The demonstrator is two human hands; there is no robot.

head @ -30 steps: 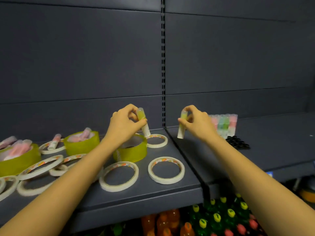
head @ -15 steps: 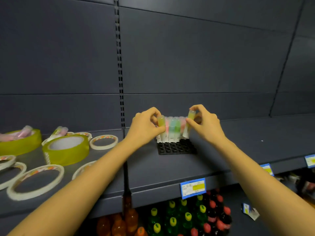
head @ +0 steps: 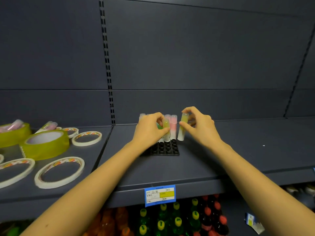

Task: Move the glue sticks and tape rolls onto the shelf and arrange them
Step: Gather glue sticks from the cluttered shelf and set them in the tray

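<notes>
Dark grey shelf [head: 238,150], back panel [head: 187,57] split by slotted upright [head: 107,65]. Left hand [head: 150,132] pinches yellow glue stick [head: 165,126], upright at far rows of black tray [head: 163,149], beside standing pink glue sticks [head: 173,126]. Right hand [head: 199,126] pinches second glue stick [head: 182,128], tilted, just right of tray. Tape rolls [head: 59,172] lie on shelf far left. Blue price tag [head: 160,195] on near shelf edge; bottles [head: 177,220] below.
</notes>
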